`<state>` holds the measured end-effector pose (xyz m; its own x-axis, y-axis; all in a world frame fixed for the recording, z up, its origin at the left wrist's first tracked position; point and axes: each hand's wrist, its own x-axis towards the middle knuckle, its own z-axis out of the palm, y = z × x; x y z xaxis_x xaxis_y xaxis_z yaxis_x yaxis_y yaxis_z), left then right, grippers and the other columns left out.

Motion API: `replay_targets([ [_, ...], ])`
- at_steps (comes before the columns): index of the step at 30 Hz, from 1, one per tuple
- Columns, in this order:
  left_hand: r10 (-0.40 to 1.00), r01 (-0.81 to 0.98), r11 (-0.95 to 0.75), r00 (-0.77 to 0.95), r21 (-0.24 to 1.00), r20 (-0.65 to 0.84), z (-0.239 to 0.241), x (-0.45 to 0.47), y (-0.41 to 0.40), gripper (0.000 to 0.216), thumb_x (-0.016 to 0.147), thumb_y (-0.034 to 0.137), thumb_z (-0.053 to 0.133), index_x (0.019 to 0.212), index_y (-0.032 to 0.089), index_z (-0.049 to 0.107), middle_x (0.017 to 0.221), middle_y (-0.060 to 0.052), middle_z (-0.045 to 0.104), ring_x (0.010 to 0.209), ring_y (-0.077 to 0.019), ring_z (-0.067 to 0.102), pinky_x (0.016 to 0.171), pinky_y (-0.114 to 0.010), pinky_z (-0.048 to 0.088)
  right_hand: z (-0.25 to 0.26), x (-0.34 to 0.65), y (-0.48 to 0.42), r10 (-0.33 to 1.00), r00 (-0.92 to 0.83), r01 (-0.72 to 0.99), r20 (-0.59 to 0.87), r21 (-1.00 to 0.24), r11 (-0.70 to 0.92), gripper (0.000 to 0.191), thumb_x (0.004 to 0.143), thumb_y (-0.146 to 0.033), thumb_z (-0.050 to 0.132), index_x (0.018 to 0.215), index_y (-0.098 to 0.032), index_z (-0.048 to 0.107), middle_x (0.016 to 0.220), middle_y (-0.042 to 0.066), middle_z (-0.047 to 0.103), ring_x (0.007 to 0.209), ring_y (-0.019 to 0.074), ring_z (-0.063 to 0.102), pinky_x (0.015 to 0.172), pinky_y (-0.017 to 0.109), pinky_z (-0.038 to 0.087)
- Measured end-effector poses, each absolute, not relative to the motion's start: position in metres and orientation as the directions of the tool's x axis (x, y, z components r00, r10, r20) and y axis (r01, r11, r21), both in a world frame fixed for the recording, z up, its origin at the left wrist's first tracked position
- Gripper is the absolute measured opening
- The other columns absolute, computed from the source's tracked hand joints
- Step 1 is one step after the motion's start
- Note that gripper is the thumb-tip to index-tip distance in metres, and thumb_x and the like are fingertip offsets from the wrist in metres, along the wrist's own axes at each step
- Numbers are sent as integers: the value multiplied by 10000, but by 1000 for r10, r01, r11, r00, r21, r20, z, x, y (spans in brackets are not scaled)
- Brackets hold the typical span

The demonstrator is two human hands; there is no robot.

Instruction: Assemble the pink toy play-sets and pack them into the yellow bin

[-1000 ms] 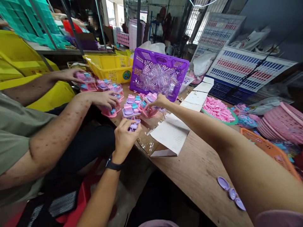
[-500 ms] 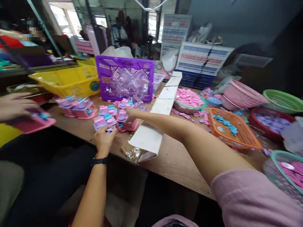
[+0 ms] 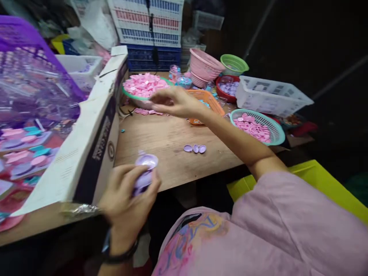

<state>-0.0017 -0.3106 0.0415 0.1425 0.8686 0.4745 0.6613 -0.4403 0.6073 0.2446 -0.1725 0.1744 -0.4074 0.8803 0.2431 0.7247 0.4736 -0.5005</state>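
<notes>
My left hand (image 3: pixel 128 193) is closed around several purple plastic pieces (image 3: pixel 143 180), one of them like a small round dish, above the front edge of the table. My right hand (image 3: pixel 176 101) reaches over the table beside a green-rimmed bowl (image 3: pixel 123 91) heaped with pink plastic pieces (image 3: pixel 145 84). Its fingers are curved, the thumb is apart from them, and I see nothing in them. Three small purple oval pieces (image 3: pixel 196 148) lie on the bare wood in front of me.
A long white cardboard strip (image 3: pixel 86 126) stands at the left, with toy sets (image 3: pixel 25 159) and a purple basket (image 3: pixel 31 27) beyond it. Right of the bowl are an orange basket (image 3: pixel 217 103), a teal basket (image 3: pixel 278 132) of pink pieces and a white basket (image 3: pixel 273 97).
My view has swung right. Both hands have left the toy sets: my left now holds purple pieces on the near side of the cardboard, and my right has moved towards the pink pieces.
</notes>
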Motion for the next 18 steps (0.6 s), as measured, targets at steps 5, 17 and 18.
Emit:
replay_targets([
  [5,739,536,-665,375,520,559,-20,122,-239,164,926,354,604,910,222,700,898,-40,670,764,-167,664,690,-276,508,28,355,-246,981,-36,807,190,-573,141,302,960,-243,638,1235,-142,710,1260,139,698,1192,237,640,1093,401,476],
  [17,601,464,-793,705,395,377,-66,228,-205,310,1029,390,495,1200,178,643,1174,-127,636,1034,-231,623,880,-328,497,-67,392,-292,974,168,828,154,-558,-54,521,1005,-169,449,1523,-182,502,1642,185,381,1532,285,357,1264,495,300],
  [18,585,451,-804,717,388,379,-66,239,-204,309,1032,383,493,1206,176,643,1185,-130,636,1060,-236,608,910,-341,486,-70,402,-288,965,186,825,185,-563,-51,527,1001,-157,435,1523,-181,503,1641,183,382,1530,287,359,1264,503,304],
])
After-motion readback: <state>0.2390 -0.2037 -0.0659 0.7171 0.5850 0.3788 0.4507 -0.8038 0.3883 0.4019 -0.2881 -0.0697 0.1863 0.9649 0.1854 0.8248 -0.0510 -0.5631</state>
